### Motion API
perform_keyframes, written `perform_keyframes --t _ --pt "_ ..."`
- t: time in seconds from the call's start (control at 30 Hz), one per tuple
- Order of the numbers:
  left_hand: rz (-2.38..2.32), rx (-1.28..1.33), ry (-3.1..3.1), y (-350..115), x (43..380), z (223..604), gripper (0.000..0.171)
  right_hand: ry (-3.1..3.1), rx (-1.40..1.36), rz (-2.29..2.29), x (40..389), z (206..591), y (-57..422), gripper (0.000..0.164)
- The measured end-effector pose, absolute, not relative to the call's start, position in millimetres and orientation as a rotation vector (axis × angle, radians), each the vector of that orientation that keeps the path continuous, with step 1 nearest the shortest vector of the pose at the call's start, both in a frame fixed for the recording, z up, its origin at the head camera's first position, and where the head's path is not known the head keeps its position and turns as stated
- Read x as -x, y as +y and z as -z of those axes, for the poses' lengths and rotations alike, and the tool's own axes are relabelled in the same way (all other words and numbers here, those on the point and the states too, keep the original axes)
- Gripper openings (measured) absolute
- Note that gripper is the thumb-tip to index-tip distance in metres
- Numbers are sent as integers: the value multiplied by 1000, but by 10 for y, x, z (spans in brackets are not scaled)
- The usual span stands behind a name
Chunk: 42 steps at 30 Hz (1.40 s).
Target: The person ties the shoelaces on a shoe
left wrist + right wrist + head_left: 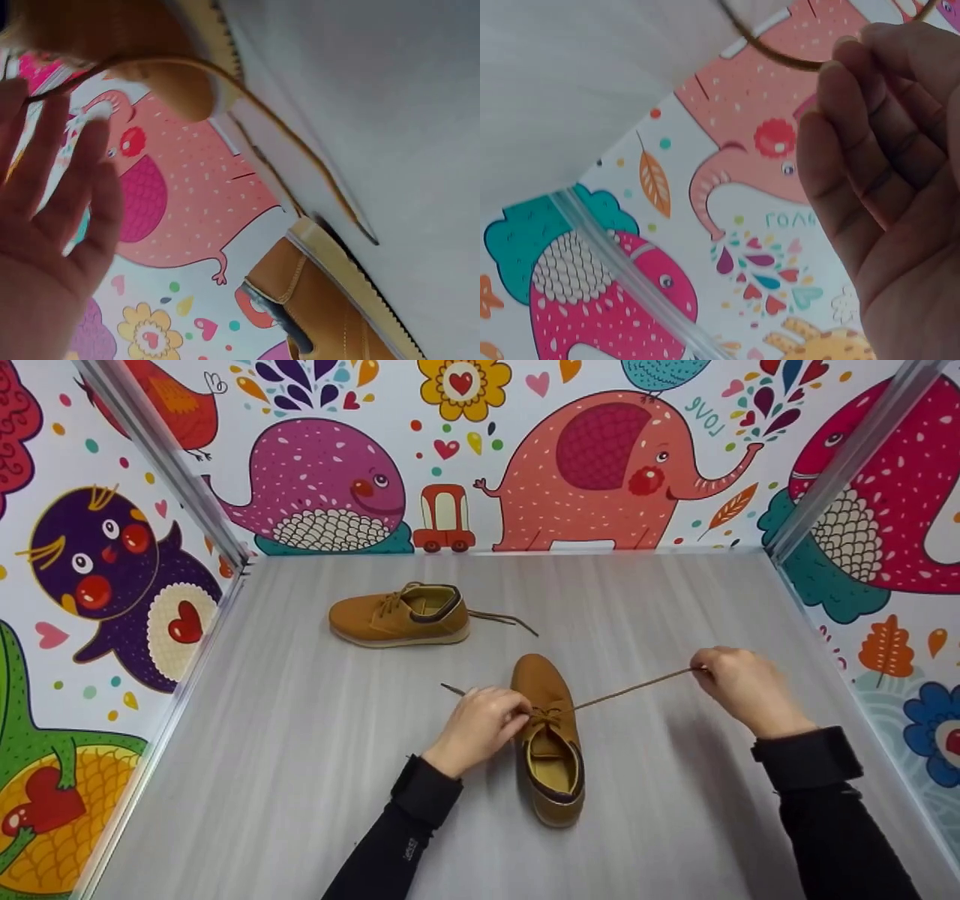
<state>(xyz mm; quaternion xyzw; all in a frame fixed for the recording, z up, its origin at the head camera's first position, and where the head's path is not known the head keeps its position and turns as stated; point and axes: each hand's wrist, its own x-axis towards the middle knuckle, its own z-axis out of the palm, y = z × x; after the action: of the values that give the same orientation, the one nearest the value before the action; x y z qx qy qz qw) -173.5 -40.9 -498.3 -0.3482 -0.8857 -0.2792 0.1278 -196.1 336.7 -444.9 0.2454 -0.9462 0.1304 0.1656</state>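
A tan lace-up shoe (pixel 538 679) stands on the grey surface with its toe pointing away from me. My left hand (pixel 480 724) is at its lacing, pinching a shoelace (pixel 281 124) whose loose tip sticks out to the left. Out to the right, my right hand (pixel 750 690) pinches the other shoelace end (pixel 634 688) between thumb and fingers. That length runs taut and slightly upward from the shoe in the head view. In the right wrist view, part of the lace (pixel 780 58) curves away from the fingertips. The left fingertips are partly cut off in the left wrist view.
A matching shoe (pixel 375 622) lies farther back to the left, toe to the left, with its laces (pixel 502 619) trailing right. Cartoon-printed panels (pixel 585 472) with clear edge strips (pixel 847 457) enclose the back and both sides.
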Motion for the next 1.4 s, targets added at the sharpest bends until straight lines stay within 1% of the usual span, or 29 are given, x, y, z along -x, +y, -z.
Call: perform_keyframes --t 0.13,0.27,0.5,0.67,0.83,1.1,1.2,1.4 --pt "952 1039 -2707 -508 1651 4909 5 -2715 -657 -379 1892 4375 3407 11" --pt "1022 1064 -2817 -621 1567 4833 6 -2694 -621 -385 1801 4331 3386 12" --pt "1098 1020 -2839 -728 1477 4735 9 -2683 -624 -503 1600 4320 3189 13" --pt "1272 978 -2795 -646 1476 4719 12 -2668 -679 -745 1458 4354 2916 18" --pt "1379 945 -2712 -508 1519 4727 13 -2616 -695 -1002 1334 4349 2608 19" --pt "1370 910 -2684 -336 1613 4689 12 -2532 -587 -1328 1172 4321 2251 17" --pt "1351 893 -2686 -306 1629 4678 12 -2480 -553 -1428 1153 4345 2146 18" --pt "1313 871 -2687 -276 1646 4665 12 -2461 -502 -1626 1155 4457 2037 13"
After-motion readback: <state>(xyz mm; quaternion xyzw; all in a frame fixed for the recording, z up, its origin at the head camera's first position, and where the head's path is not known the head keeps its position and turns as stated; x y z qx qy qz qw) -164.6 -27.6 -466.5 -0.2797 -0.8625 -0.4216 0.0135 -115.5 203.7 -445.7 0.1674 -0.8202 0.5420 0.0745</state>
